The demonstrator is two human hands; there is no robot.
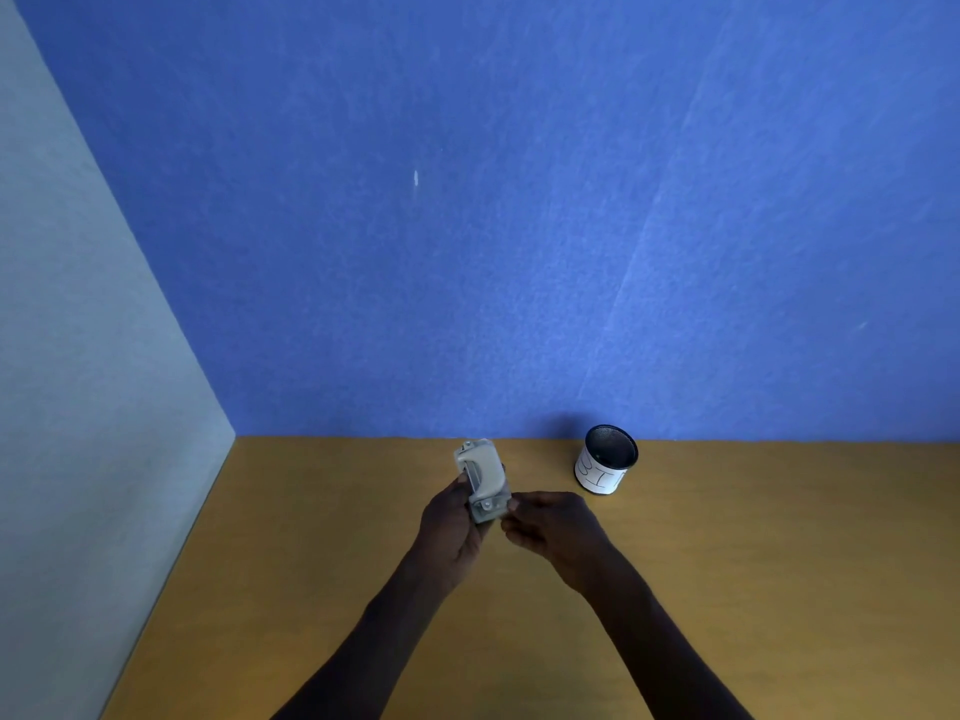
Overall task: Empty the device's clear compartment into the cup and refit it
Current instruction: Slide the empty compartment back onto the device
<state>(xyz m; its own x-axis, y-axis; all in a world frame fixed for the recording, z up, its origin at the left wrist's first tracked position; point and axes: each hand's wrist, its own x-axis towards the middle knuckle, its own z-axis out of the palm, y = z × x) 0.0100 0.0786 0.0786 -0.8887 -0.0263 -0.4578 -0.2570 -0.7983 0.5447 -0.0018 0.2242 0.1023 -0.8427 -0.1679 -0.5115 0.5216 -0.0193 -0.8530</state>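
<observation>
Grey hole punch [480,478] held up over the brown table [311,589], standing nearly on end, curved lever facing the camera, clear compartment at its lower end. Left hand [451,532] grips its left side and base, right hand [550,522] pinches the lower right corner with its fingertips. White cup [605,467], black inside, handwritten label, stands to the right near the blue wall [519,226], apart from both hands

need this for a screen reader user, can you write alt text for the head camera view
Two bare hands hold a small grey device upright above a tan table: the left hand grips its lower part and the right hand pinches its base. A cup with a white label stands on the table to the right, against a blue wall.
</observation>
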